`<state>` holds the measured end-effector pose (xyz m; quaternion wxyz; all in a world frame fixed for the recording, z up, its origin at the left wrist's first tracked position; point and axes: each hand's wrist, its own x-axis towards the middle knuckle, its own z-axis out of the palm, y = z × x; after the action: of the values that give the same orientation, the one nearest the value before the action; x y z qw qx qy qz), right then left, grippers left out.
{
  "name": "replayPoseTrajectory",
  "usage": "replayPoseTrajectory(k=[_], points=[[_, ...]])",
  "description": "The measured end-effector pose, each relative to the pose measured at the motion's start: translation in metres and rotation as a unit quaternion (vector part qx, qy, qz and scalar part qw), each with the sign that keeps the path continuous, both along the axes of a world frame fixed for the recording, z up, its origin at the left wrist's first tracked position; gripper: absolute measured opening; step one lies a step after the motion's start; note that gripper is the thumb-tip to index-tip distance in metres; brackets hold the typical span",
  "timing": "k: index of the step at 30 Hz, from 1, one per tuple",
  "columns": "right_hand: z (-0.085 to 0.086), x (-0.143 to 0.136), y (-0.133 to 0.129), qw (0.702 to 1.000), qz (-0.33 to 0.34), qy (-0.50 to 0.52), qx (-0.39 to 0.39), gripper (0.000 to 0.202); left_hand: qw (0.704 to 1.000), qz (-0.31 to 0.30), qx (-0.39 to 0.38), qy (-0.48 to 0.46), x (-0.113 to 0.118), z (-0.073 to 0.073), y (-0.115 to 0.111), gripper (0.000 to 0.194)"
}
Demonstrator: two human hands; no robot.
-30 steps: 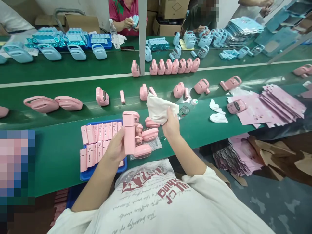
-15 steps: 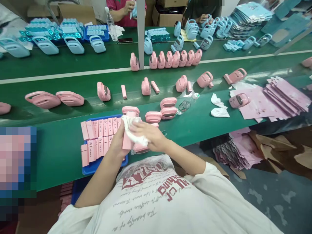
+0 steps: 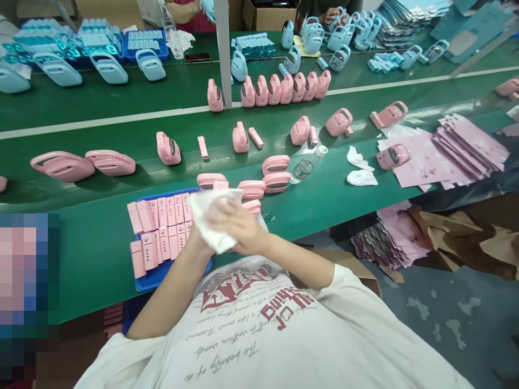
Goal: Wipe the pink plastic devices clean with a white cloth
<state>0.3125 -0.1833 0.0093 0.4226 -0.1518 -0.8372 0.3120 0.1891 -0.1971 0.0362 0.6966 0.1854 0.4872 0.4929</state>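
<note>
My left hand point(image 3: 198, 241) is wrapped round a pink rectangular piece point(image 3: 221, 185), whose end shows above a white cloth point(image 3: 214, 224); the cloth hides most of it. Flat over the cloth lies my right hand point(image 3: 239, 222), pressing it against the piece. Left of my hands, a blue tray point(image 3: 164, 272) holds rows of similar pink pieces point(image 3: 150, 251). Just beyond and to the right, pink handled devices point(image 3: 251, 189) lie on the green table point(image 3: 93, 243).
A water bottle point(image 3: 306, 166) lies on its side, with crumpled white cloths point(image 3: 362, 177) farther right. Pink devices point(image 3: 300, 131) line the green belt point(image 3: 182, 121). Pink printed sheets point(image 3: 421, 159) are stacked at right. Other people work across by blue devices point(image 3: 312, 35).
The cloth has spread over more of the pink piece and shifted slightly left with my right hand. My left hand still grips the piece. The view has tilted a little.
</note>
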Motion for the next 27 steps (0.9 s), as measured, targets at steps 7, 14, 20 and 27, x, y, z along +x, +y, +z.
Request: replayPoseTrajectory(k=[7,14,20,27], points=[[-0.013,0.024,0.002,0.921,-0.152,0.218,-0.287,0.052,0.991,0.020,-0.021,-0.132,0.004,0.005,0.005,0.037],[-0.003,0.036,0.014,0.834,-0.206,0.082,-0.505,0.042,0.990,0.040,0.002,-0.135,0.001,0.005,0.017,0.054],[-0.003,0.012,-0.005,0.883,-0.167,-0.063,-0.434,0.040,0.995,0.055,0.054,0.056,0.015,-0.026,0.023,0.060],[-0.077,0.051,-0.003,0.797,-0.338,-0.035,-0.500,0.026,0.934,-0.039,0.165,0.313,-0.026,-0.061,0.057,0.050]])
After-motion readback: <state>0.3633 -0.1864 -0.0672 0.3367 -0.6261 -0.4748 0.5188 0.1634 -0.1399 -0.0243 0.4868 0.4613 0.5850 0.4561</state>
